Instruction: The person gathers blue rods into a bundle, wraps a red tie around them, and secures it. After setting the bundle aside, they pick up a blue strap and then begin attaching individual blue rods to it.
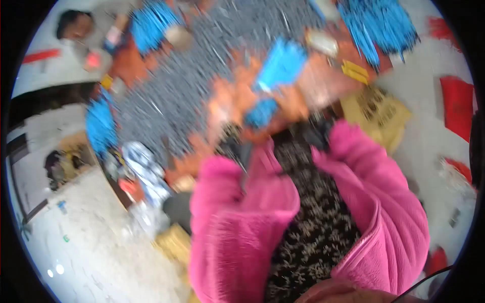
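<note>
My left hand (pixel 232 144), in a dark patterned glove, is at the table's near edge in front of my body. My right hand (pixel 319 132), in a dark glove, is level with it, further right. Motion blurs the fingers of both, so I cannot make out a grip. Between and just beyond them lies a small blue bundle (pixel 261 112) on the orange-brown tabletop (pixel 222 96). Farther off is a larger bright blue bundle (pixel 283 63). A wide heap of thin grey pieces (pixel 172 86) spreads over the table to the left and beyond.
Blue bundles of thin strips (pixel 379 28) lie at the far right, others (pixel 101 121) at the left edge. A yellow holder (pixel 355 71) and pale roll (pixel 322 42) lie nearby. A yellow sack (pixel 376 113) is at right. Another person (pixel 76 28) sits at far left.
</note>
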A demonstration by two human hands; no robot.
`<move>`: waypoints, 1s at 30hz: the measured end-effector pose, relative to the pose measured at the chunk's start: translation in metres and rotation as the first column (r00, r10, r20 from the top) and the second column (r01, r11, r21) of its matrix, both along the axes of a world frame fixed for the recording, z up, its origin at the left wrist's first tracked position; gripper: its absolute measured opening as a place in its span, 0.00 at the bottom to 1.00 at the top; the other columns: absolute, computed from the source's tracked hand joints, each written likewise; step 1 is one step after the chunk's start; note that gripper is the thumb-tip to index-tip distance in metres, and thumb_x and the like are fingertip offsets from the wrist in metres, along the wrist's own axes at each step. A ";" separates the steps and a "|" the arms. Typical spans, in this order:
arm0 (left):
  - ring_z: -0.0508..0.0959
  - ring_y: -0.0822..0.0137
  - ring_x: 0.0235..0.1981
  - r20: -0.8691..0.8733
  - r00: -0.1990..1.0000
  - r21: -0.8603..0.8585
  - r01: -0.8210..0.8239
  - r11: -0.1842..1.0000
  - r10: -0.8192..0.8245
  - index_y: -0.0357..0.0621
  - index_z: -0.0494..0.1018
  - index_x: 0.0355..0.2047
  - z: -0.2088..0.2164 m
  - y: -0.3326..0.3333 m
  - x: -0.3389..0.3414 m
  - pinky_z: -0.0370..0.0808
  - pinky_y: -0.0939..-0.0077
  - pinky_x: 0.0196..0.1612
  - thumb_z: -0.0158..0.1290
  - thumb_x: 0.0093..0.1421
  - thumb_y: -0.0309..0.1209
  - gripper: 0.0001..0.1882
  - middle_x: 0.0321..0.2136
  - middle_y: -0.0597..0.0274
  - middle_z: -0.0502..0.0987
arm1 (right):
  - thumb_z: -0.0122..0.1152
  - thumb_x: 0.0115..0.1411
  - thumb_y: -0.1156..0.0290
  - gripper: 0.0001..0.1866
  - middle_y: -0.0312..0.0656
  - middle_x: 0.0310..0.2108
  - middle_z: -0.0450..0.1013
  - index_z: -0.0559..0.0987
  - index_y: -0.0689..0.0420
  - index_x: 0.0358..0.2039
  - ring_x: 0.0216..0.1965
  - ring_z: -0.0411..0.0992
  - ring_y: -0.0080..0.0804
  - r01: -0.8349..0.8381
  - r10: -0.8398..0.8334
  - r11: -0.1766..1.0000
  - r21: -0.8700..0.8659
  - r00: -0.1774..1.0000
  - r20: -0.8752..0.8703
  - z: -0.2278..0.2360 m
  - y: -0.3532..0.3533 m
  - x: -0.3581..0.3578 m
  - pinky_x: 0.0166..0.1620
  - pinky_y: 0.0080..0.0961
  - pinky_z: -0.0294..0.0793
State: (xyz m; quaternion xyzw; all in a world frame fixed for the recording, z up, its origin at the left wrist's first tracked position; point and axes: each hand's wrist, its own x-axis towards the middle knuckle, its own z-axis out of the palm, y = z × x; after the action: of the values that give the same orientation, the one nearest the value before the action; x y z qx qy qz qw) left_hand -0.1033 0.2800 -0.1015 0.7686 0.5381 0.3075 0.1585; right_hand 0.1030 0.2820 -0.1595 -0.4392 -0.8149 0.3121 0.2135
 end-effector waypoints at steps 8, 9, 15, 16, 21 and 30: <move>0.63 0.63 0.63 0.578 0.728 -0.640 0.125 0.758 0.368 0.42 0.65 0.61 0.298 -0.131 0.136 0.59 0.67 0.64 0.67 0.50 0.36 0.39 0.61 0.54 0.66 | 0.57 0.58 0.52 0.18 0.53 0.28 0.77 0.83 0.54 0.33 0.28 0.76 0.50 0.028 0.030 0.947 -0.321 0.984 0.175 0.345 -0.095 0.128 0.32 0.42 0.73; 0.63 0.63 0.63 0.573 0.756 -0.577 0.096 0.811 0.318 0.42 0.65 0.61 0.315 -0.128 0.120 0.59 0.67 0.64 0.67 0.50 0.36 0.39 0.61 0.54 0.66 | 0.57 0.58 0.52 0.18 0.53 0.27 0.76 0.83 0.54 0.32 0.27 0.76 0.50 0.018 0.019 0.962 -0.271 0.991 0.133 0.368 -0.085 0.111 0.31 0.42 0.73; 0.67 0.61 0.60 0.276 0.957 -0.264 -0.011 0.964 0.087 0.41 0.66 0.60 0.382 -0.126 0.088 0.63 0.66 0.62 0.66 0.50 0.36 0.37 0.57 0.53 0.70 | 0.57 0.59 0.48 0.21 0.53 0.29 0.77 0.83 0.55 0.31 0.30 0.75 0.52 -0.019 0.026 0.974 -0.225 0.999 0.031 0.410 -0.094 0.080 0.34 0.44 0.73; 0.67 0.61 0.60 0.289 0.951 -0.299 -0.016 0.954 0.106 0.41 0.66 0.60 0.375 -0.108 0.077 0.63 0.66 0.62 0.66 0.50 0.36 0.37 0.57 0.53 0.70 | 0.57 0.59 0.47 0.22 0.55 0.30 0.77 0.83 0.56 0.32 0.31 0.75 0.52 -0.027 0.037 0.983 -0.181 0.998 0.056 0.394 -0.086 0.077 0.34 0.44 0.72; 0.37 0.56 0.71 0.878 0.477 -0.274 0.578 0.769 -0.045 0.57 0.47 0.69 0.354 -0.042 0.064 0.47 0.35 0.69 0.46 0.58 0.65 0.46 0.70 0.63 0.42 | 0.55 0.63 0.51 0.22 0.57 0.26 0.73 0.76 0.61 0.27 0.26 0.71 0.49 -0.081 0.052 0.984 -0.160 0.982 -0.179 0.282 -0.004 0.047 0.31 0.41 0.67; 0.76 0.65 0.48 0.461 0.831 -0.526 -0.027 0.850 0.312 0.39 0.72 0.54 -0.021 -0.021 0.026 0.72 0.70 0.52 0.66 0.50 0.38 0.32 0.48 0.55 0.77 | 0.60 0.57 0.61 0.12 0.47 0.30 0.75 0.75 0.56 0.33 0.30 0.74 0.51 0.099 -0.108 0.988 -0.116 0.991 -0.078 0.056 0.007 0.031 0.32 0.41 0.72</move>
State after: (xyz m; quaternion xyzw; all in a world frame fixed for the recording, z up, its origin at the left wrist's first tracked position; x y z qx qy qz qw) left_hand -0.0773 0.2593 -0.1229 0.5329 0.6022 0.3712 0.4644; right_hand 0.1340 0.2885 -0.1039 -0.4789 -0.7624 0.3641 0.2384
